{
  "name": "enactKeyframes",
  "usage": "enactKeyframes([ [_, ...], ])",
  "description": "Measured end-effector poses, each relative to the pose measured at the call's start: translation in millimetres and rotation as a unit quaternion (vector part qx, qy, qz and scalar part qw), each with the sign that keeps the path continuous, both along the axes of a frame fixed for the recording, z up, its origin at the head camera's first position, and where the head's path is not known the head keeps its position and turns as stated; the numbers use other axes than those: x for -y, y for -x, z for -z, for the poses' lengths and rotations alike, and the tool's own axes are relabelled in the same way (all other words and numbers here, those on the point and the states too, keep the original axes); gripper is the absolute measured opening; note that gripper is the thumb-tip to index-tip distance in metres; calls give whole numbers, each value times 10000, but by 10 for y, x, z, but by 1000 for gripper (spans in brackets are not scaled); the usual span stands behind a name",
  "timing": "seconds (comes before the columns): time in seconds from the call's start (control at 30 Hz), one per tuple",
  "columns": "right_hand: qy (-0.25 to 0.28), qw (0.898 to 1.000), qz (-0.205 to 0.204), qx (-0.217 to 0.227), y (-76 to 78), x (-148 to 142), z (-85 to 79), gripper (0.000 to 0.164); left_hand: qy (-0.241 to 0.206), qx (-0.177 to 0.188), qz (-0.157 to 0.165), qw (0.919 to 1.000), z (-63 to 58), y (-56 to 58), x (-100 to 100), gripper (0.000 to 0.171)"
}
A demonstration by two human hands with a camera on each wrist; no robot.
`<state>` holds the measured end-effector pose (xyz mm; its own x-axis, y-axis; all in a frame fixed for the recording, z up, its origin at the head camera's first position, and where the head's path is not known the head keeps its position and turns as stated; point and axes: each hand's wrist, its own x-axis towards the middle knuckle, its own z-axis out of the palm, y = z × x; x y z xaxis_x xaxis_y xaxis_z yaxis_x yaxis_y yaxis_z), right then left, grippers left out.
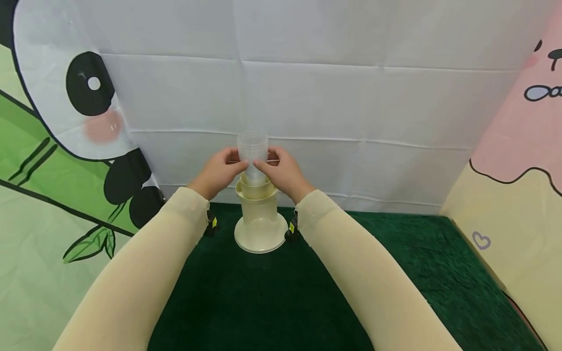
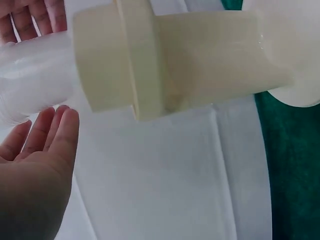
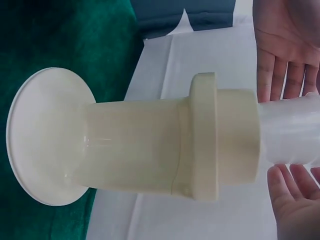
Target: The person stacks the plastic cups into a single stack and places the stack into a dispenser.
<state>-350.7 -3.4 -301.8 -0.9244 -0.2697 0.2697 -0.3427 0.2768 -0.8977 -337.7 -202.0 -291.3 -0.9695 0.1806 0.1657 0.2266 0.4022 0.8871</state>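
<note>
Between both hands stands a stack of clear plastic cups (image 1: 252, 142), upright over a cream cup holder (image 1: 259, 214). My left hand (image 1: 220, 170) grips the stack from the left, thumb on the near side and fingers round the far side. From the right, my right hand (image 1: 286, 171) holds it in the same way. In the left wrist view the bottom of the stack (image 2: 42, 75) meets the narrower ring of the holder (image 2: 210, 60). The right wrist view shows the cups (image 3: 290, 130) in line with that ring, their lowest part hidden inside it.
The holder's wide round base (image 1: 260, 239) rests on a dark green cloth (image 1: 259, 302) that covers the table. Close behind hangs a white creased backdrop (image 1: 329, 107), with cartoon prints at left and right. A small dark wrist device (image 1: 211, 224) sits by the left cuff.
</note>
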Motion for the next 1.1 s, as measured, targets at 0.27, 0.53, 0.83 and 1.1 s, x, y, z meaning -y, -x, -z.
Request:
enactKeyframes([
  [0.27, -444, 9989, 146, 66, 53, -1, 124, 63, 340, 69, -112, 9993, 124, 14, 28, 58],
  [0.53, -947, 9952, 245, -17, 41, -8, 239, 65, 504, 75, -168, 9986, 286, 38, 36, 56],
  [0.83, -1509, 9880, 260, -187, 81, -3, 323, 64, 574, 171, -181, 9980, 422, 79, 43, 56],
  [1.1, -1485, 9886, 142, -200, 114, -10, 389, 59, 682, 302, -188, 9970, 459, 59, 51, 58],
])
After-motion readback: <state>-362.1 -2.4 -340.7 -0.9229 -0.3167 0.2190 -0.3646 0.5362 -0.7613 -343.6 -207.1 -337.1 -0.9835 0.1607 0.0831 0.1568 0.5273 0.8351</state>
